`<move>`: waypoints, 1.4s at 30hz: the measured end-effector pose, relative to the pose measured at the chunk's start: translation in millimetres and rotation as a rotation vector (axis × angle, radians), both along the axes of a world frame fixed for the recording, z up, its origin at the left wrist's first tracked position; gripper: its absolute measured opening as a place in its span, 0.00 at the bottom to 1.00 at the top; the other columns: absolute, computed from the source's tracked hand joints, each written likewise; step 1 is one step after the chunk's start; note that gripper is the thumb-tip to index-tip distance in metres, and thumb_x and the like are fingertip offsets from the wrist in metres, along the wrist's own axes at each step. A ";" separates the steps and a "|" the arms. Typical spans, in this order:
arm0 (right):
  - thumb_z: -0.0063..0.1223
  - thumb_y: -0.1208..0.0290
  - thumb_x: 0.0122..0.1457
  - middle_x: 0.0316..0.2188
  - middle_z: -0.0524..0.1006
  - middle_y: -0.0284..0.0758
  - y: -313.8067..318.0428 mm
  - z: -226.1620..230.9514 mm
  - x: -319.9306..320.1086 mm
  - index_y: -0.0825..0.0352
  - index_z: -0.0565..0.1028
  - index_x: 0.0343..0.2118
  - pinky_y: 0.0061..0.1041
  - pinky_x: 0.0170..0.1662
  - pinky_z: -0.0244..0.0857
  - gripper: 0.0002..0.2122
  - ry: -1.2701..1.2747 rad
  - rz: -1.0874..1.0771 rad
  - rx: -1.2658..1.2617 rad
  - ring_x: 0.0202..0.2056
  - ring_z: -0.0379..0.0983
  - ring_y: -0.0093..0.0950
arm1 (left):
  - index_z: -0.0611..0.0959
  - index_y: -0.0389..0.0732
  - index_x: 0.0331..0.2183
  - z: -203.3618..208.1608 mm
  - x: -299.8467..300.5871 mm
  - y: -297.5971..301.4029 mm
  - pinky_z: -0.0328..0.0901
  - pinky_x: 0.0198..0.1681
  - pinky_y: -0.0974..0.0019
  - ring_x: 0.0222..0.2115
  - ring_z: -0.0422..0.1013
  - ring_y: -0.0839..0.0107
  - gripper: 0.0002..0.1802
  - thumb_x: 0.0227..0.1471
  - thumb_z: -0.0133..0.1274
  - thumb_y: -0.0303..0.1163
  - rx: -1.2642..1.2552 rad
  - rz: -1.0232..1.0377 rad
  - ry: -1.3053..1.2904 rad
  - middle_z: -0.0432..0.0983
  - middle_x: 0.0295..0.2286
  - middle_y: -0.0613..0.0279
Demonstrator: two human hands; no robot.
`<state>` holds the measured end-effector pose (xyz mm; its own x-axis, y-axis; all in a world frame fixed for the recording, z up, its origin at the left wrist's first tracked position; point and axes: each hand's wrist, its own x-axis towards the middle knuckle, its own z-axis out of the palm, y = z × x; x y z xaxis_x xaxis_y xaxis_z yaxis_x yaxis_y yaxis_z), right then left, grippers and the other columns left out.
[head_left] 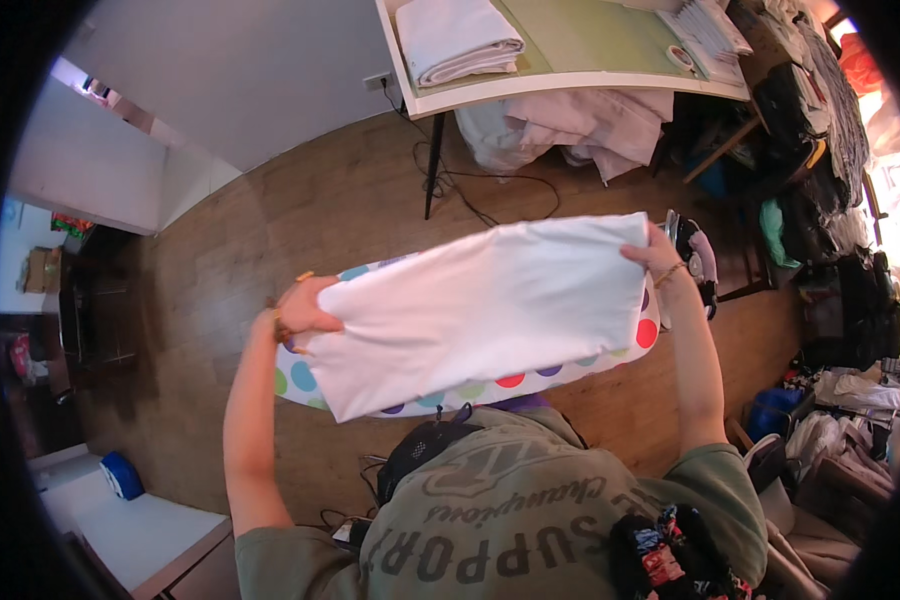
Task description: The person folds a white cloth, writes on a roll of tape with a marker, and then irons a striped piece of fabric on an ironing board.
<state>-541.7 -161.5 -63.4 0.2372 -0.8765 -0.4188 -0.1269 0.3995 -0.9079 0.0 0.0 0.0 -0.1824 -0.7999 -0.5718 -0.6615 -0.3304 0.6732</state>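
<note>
A folded white cloth (480, 300) stretches between my two hands above an ironing board with a coloured polka-dot cover (510, 380). At its left end my left hand (308, 308) grips the edge, thumb on top and the other fingers partly hidden. My right hand (656, 252) pinches the cloth near its far right corner. Soft creases run across the fabric, and its near left corner hangs over the board's front edge. Just beyond my right hand stands an iron (698, 255), partly hidden by my wrist, at the board's right end.
A white-edged table (580, 98) at the back carries a folded white cloth stack (458, 42) and a tape roll (680, 58). White fabric (595, 125) bulges beneath it. A black cable (490, 210) lies on the wooden floor. Bags and clothes (840, 400) crowd the right side.
</note>
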 end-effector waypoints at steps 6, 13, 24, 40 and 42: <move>0.55 0.81 0.43 0.38 0.73 0.34 45.9 75.7 -52.8 0.69 0.73 0.33 0.24 0.43 0.65 0.11 0.145 0.065 -0.470 0.39 0.70 0.25 | 0.76 0.40 0.25 104.5 -25.2 60.6 0.64 0.31 0.62 0.27 0.70 0.61 0.15 0.27 0.58 0.25 -0.493 -0.054 -0.190 0.72 0.23 0.60; 0.51 0.78 0.50 0.52 0.61 0.39 135.5 -61.1 -103.8 0.68 0.74 0.36 0.30 0.54 0.55 0.09 0.051 0.193 -0.229 0.52 0.61 0.31 | 0.76 0.46 0.28 -26.4 -60.5 174.6 0.64 0.36 0.59 0.29 0.67 0.56 0.16 0.28 0.53 0.23 -0.917 -0.087 -0.584 0.71 0.27 0.62; 0.40 0.51 0.59 0.26 0.75 0.33 121.1 -122.8 -87.2 0.68 0.69 0.40 0.22 0.30 0.68 0.21 0.151 -0.075 0.415 0.26 0.73 0.23 | 0.75 0.41 0.33 -132.8 -81.3 232.6 0.65 0.25 0.71 0.25 0.70 0.75 0.15 0.45 0.57 0.38 0.234 1.600 0.597 0.73 0.25 0.65; 0.45 0.51 0.55 0.22 0.71 0.53 117.6 -115.7 -11.3 0.71 0.70 0.25 0.38 0.30 0.59 0.22 1.055 -0.218 -0.301 0.25 0.67 0.46 | 0.65 0.26 0.48 -120.9 -95.1 180.9 0.61 0.44 0.58 0.43 0.66 0.51 0.36 0.45 0.57 0.42 -0.549 1.272 -0.132 0.68 0.43 0.39; 0.45 0.48 0.54 0.21 0.71 0.54 116.7 -118.6 -4.7 0.73 0.68 0.23 0.43 0.30 0.59 0.25 1.084 -0.227 -0.316 0.27 0.67 0.53 | 0.64 0.27 0.49 -161.0 -100.5 191.5 0.61 0.44 0.57 0.43 0.66 0.49 0.38 0.46 0.56 0.45 -0.504 1.320 -0.322 0.68 0.43 0.37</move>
<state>-546.4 -44.7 -182.0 -0.2896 -0.9552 -0.0604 -0.8565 0.2868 -0.4292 -100.5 191.5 -161.0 0.9126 -0.4049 -0.0574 -0.2101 -0.5846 0.7837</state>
